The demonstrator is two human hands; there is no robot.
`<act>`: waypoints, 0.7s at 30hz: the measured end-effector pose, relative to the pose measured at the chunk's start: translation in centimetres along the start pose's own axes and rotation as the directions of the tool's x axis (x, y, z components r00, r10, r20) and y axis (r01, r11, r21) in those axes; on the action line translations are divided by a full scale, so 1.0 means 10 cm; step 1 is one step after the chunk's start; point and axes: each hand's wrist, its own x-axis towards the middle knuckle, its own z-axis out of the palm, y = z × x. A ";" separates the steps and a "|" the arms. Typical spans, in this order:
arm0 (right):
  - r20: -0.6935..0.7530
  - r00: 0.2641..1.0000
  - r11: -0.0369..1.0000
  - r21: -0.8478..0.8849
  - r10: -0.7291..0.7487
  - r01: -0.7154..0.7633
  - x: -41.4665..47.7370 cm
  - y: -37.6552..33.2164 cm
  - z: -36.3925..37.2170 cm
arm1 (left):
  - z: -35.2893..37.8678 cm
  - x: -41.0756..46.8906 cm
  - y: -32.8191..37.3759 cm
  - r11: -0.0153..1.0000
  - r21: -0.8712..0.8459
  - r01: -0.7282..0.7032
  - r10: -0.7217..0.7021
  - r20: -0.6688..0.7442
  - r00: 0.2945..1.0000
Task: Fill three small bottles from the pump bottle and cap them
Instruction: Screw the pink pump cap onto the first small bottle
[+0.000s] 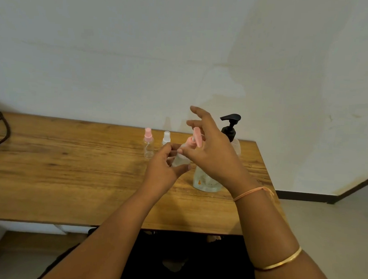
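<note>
Above the grainy wooden table (69, 164), the left hand (166, 166) grips a small clear bottle (180, 158). The right hand (212, 149) seems to pinch its pink cap (197, 138), with the upper fingers splayed, and half hides the clear, black-topped pump bottle (207, 179). Two capped bottles (148, 145) stand behind.

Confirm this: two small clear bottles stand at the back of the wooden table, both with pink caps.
Not quite. The head view shows the left small clear bottle with a pink cap, but the right small clear bottle has a white cap. Both stand at the back of the wooden table.
</note>
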 end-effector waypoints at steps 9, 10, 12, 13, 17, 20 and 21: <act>-0.206 0.979 0.997 0.073 -0.011 0.027 0.02 0.11 0.13 | 0.04 -0.01 -0.03 0.998 -0.059 0.025 -0.027 -0.026 0.999; -0.221 0.975 0.998 0.058 -0.006 0.019 0.02 0.11 0.14 | 0.05 -0.01 -0.01 0.998 -0.057 0.032 -0.033 -0.025 0.999; -0.215 0.976 0.996 0.090 0.022 -0.002 0.02 0.11 0.16 | 0.05 -0.02 0.01 0.998 -0.053 0.041 -0.043 -0.024 0.999; -0.188 0.982 0.992 0.128 0.030 -0.006 0.02 0.11 0.15 | 0.05 -0.02 0.03 0.997 -0.062 0.050 -0.052 -0.026 0.998; -0.052 0.998 0.943 0.333 0.023 -0.005 0.02 0.16 0.13 | 0.01 -0.01 0.03 0.993 -0.106 0.045 -0.049 -0.038 0.998; -0.130 0.990 0.943 0.334 0.048 -0.001 0.03 0.17 0.15 | 0.01 0.00 0.01 0.994 -0.103 0.028 -0.034 -0.060 0.998; -0.169 0.984 0.947 0.321 0.060 -0.003 0.03 0.16 0.17 | 0.01 0.00 0.00 0.995 -0.095 0.022 -0.029 -0.065 0.997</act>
